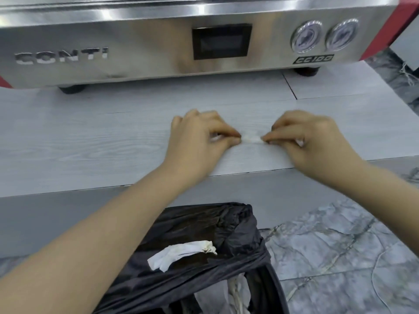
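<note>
While I pinch the small white scrap [251, 139] from both ends, the likeliest failure I see is a tear. It looks thin, and pulling my hands apart too hard could split it or slip it out of one pinch. It lies on the worktop [90, 137] just in front of the espresso machine [136, 41], below its dark display. A dropped piece might slide toward the machine's feet and miss the black-lined bin [204, 223], which stands on the side away from the machine and holds a crumpled tissue [181, 252]. My left hand [197, 137] grasps the scrap's left end between thumb and forefinger, other fingers curled, knuckles up. My right hand [313, 141] mirrors it at the right end. Both forearms reach forward over the bin.
</note>
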A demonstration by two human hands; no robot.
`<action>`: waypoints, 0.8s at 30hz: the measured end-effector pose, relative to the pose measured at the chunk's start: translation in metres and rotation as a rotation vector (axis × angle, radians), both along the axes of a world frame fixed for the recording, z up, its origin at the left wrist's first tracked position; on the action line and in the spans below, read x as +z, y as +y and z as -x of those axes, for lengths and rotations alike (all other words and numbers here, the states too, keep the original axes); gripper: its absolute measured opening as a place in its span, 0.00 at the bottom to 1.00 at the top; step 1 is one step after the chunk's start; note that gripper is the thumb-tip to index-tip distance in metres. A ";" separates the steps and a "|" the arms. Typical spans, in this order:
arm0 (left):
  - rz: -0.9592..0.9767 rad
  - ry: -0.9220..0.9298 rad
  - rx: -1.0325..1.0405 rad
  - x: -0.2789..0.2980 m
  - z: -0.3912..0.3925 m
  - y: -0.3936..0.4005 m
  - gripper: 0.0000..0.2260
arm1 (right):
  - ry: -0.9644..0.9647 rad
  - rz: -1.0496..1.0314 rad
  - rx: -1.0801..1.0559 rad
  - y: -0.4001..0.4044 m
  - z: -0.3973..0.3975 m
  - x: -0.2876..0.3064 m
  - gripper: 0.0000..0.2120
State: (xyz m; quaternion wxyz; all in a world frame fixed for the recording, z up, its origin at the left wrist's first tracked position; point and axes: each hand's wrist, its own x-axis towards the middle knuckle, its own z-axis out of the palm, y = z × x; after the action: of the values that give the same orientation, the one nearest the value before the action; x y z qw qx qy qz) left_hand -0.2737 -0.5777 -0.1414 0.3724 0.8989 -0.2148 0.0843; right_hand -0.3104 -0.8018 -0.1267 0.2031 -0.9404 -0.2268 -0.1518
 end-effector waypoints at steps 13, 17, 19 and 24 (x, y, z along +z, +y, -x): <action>-0.001 0.005 0.064 0.003 -0.063 -0.050 0.03 | -0.011 0.038 -0.208 -0.029 -0.055 0.007 0.09; -0.012 0.047 -0.049 0.002 -0.077 -0.081 0.03 | -0.009 -0.008 -0.382 -0.047 -0.030 -0.001 0.08; -0.029 0.060 -0.158 0.004 -0.075 -0.088 0.03 | -0.019 -0.022 -0.442 -0.050 -0.007 -0.002 0.09; 0.021 0.093 -0.354 0.004 -0.065 -0.081 0.04 | -0.026 -0.025 -0.511 -0.036 0.031 -0.004 0.08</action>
State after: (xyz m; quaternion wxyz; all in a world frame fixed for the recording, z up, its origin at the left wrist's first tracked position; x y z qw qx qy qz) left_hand -0.2087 -0.6587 -0.1372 0.4003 0.8461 -0.3514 -0.0218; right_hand -0.3417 -0.8376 -0.1312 0.1671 -0.9625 0.0176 -0.2129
